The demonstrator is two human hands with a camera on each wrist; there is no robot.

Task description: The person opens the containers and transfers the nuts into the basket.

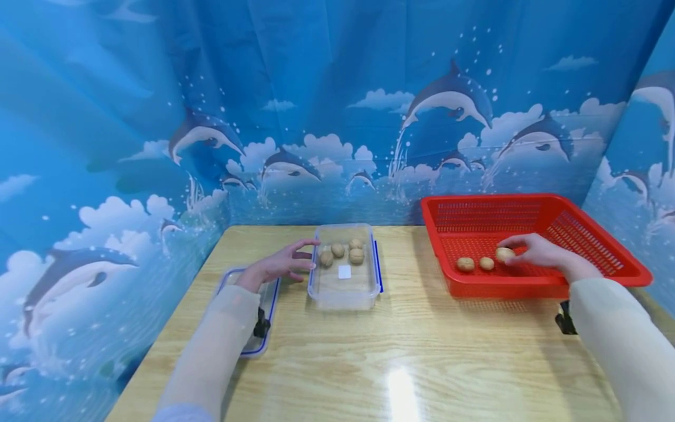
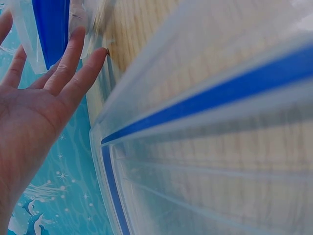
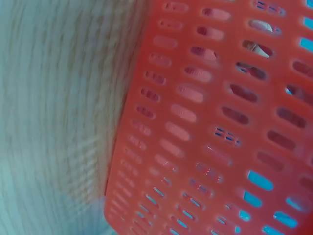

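In the head view my right hand (image 1: 540, 253) pinches a walnut (image 1: 504, 254) inside the red basket (image 1: 453, 287), near its front wall. Two more walnuts lie left of it, a larger one (image 1: 465, 264) and a smaller one (image 1: 487, 264). My left hand (image 1: 282, 264) has its fingers spread and its fingertips at the left side of a clear plastic box (image 1: 343, 296). Several walnuts (image 1: 356, 256) sit in that box. In the left wrist view the left hand (image 2: 36, 107) shows its palm and extended fingers. Basket slots hide the right hand in its wrist view.
Beneath the left forearm lies a clear rectangular lid or tray with a blue edge (image 1: 270, 305). A blue strip (image 1: 378, 266) runs along the box's right side. Everything stands on a wooden table (image 1: 422, 346), with a dolphin-print curtain (image 1: 327, 88) behind and at both sides.
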